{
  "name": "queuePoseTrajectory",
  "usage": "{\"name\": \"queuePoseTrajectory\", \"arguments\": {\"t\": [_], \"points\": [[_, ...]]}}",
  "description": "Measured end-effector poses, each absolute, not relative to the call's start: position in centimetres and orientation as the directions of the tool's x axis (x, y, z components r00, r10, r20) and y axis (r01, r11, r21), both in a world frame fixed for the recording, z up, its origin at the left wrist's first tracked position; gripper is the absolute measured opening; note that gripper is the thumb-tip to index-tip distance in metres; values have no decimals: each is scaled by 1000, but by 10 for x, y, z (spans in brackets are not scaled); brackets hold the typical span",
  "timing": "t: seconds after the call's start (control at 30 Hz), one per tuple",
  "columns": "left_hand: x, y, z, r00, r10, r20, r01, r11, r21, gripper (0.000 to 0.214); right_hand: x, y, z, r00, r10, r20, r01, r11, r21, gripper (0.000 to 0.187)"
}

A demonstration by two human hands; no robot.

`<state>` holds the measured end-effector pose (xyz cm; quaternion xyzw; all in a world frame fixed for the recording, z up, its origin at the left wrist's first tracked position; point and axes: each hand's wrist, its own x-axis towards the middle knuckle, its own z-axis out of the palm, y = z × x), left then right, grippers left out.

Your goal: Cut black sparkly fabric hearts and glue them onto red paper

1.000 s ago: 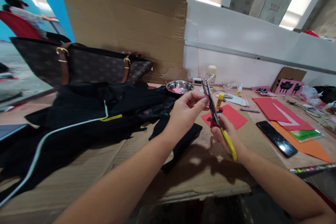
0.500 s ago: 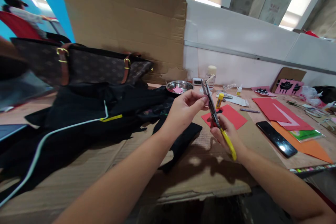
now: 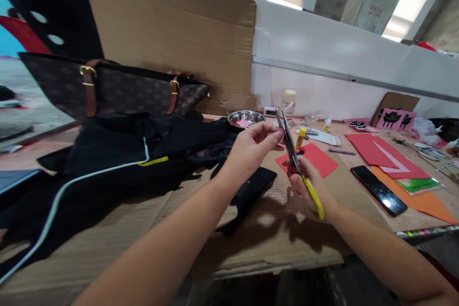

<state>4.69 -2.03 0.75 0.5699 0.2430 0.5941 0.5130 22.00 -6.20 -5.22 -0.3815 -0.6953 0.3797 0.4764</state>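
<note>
My right hand (image 3: 311,182) grips the yellow handles of a pair of scissors (image 3: 291,149), whose blades point up and stand slightly apart. My left hand (image 3: 253,147) is closed in a pinch at the blades, holding a small piece that I cannot make out. Both hands hover above a cardboard-covered table (image 3: 272,229). A red paper sheet (image 3: 317,158) lies flat just behind the scissors, and a yellow glue stick (image 3: 300,136) stands beside it.
Black clothing (image 3: 118,162) and a brown patterned bag (image 3: 118,88) fill the left side. A metal bowl (image 3: 245,117), a bottle (image 3: 289,101) and small glue bottles stand at the back. A black phone (image 3: 378,190), red and orange sheets (image 3: 412,186) lie right. A cardboard panel (image 3: 172,28) leans behind.
My hands and the scissors have barely moved. At the far left a dark figure has come into view, covering the blue background.
</note>
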Motion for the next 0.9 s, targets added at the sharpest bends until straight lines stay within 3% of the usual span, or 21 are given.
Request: {"name": "queuePoseTrajectory", "arguments": {"t": [0.9], "points": [[50,-22,3,150,869,471,-257,-426,867,27,219,-63,-53,-254,898,359,157,404,-901,43]]}}
